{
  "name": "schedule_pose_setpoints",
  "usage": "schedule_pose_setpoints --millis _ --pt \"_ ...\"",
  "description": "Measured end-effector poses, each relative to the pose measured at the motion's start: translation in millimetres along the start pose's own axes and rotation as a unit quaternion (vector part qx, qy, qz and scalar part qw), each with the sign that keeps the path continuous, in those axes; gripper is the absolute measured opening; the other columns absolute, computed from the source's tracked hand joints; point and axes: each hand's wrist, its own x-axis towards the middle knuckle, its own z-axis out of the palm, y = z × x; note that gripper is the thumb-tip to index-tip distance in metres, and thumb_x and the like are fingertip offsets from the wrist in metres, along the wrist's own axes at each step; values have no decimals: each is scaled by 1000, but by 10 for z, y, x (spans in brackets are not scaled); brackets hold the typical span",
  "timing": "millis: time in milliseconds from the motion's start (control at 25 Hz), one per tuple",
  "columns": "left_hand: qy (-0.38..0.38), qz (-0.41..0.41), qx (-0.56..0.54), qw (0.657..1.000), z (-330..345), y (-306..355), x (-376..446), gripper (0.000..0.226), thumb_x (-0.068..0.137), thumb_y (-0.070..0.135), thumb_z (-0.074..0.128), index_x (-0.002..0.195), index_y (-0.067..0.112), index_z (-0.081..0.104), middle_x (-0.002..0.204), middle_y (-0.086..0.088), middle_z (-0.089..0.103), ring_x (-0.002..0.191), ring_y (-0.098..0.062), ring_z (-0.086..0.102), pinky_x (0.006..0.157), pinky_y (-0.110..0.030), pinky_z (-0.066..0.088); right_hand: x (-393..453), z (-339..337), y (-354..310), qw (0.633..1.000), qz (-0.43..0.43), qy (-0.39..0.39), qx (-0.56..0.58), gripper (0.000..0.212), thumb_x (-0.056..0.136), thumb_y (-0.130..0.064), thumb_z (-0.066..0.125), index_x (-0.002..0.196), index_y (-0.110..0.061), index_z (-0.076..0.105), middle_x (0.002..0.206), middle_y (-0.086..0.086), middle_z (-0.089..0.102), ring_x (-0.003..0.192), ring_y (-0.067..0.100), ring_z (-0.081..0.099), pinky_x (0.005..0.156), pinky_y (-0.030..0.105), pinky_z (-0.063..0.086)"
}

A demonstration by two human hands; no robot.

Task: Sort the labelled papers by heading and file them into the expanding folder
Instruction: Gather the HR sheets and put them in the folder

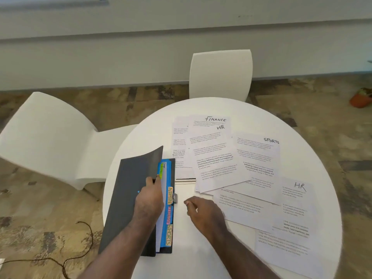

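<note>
Left hand: fingers curled on the dark cover's free edge, lifting it off the expanding folder.
Right hand: loosely curled, holding nothing, hovering just above bare table.
Folder axis: runs near-to-far at table's left; tabbed pockets face right, toward the papers.
Papers: overlapping spread right of and beyond the folder; right hand nearer.
HR sheet: topmost, just beyond the right hand; likely next pick.
Tabs: ADMIN, SPORTS readable; others unclear.
</note>
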Motion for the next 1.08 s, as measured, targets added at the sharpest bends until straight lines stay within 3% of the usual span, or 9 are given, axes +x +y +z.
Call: schedule_pose_setpoints --millis 120,200,360,480,600,720,840,960,1080 --pt "-24 18 41 999 209 109 -20 61 90 19 64 143 18 34 121 -5 43 90 -17 61 70 -31 58 -16 -302 650 992 69 99 44 25 95 -34 50 111 -32 69 111 -13 70 102 13 65 85 28 49" --pt "-47 31 67 996 287 168 -18 58 88 16 60 142 18 38 126 -8 42 93 -22 63 73 -31 56 -92 -512 1102 980 122 149 46 26 94 -24 51 114 -30 67 120 -9 65 112 17 58 91 33 49" --pt "-82 44 68 993 331 354 -25 33 85 13 53 118 16 58 125 -9 45 96 -30 64 79 -38 56 -419 -815 1933 947 245 209 -5 33 90 -12 56 121 -21 63 131 6 58 118 29 51 100 45 44" --pt "13 64 41 997 301 595 22 36 75 5 54 110 12 60 119 -9 54 99 -31 60 79 -41 53 -685 -910 2306 924 330 186 -40 44 91 -20 56 135 -21 53 147 8 46 130 32 42 107 50 38" --pt "40 176 14 983 341 945 141 49 70 1 54 118 10 63 135 -12 55 122 -33 52 97 -43 43 -851 -868 2466 916 387 104 -25 76 89 -47 59 153 -24 25 163 8 17 148 31 17 111 56 33" --pt "-25 208 46 977 506 1248 296 59 88 15 53 145 18 41 162 -7 23 149 -27 20 116 -50 25 -871 -776 2503 905 422 53 -4 107 79 -63 64 156 -25 0 166 7 -1 151 33 3 110 59 31" --pt "-60 202 84 974 644 1384 441 76 94 46 53 156 22 15 167 -4 0 153 -29 2 117 -56 16 -831 -725 2514 897 438 62 -16 116 75 -65 68 155 -25 -5 165 9 -1 151 33 5 109 57 36" --pt "-64 189 137 970 694 1476 532 92 89 54 57 157 21 4 166 -4 4 152 -31 5 116 -59 18 -789 -775 2532 887 454 76 -22 123 68 -65 74 155 -25 -4 162 9 8 145 34 15 104 53 40" --pt "-60 189 151 968 708 1541 559 95 87 52 61 156 20 4 163 -5 16 148 -27 19 114 -55 25 -770 -854 2591 880 466 89 -19 123 66 -61 79 155 -25 1 156 9 19 138 33 27 99 50 43"
